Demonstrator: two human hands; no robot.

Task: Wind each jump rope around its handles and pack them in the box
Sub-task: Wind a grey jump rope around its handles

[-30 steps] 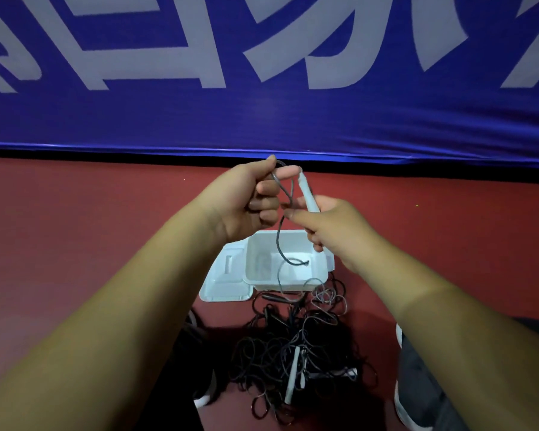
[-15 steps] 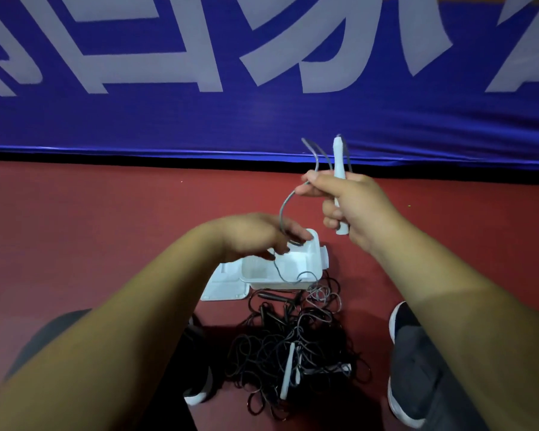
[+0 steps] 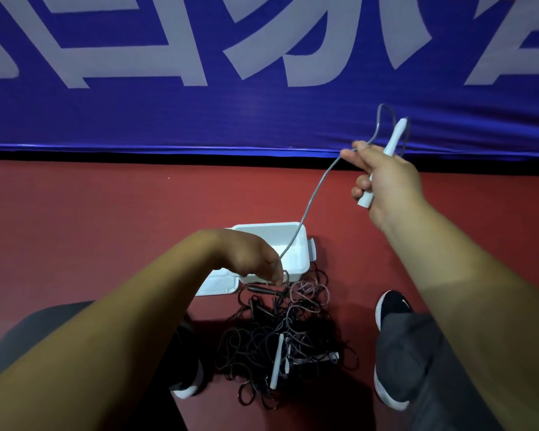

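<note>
A deep blue banner (image 3: 262, 119) is marked with large pale grey-white lettering, and a black strip (image 3: 168, 157) is seen beneath it. The floor (image 3: 91, 213) is coloured dull brick red. The box (image 3: 262, 227) and the raised handle (image 3: 394, 138) are shown in white, the stretched rope (image 3: 316, 189) in light grey. The pile of ropes (image 3: 262, 346) is mostly black, with one pinkish rope (image 3: 308, 290) and a lying handle (image 3: 277, 362) in white. The shoe (image 3: 392, 306) is black, white-soled; the trousers (image 3: 417, 353) dark grey.

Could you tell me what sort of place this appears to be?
Probably a sports hall or court, though I can't be sure: a red floor, a long blue banner with large white lettering along its far edge, and a tangled pile of jump ropes.
</note>
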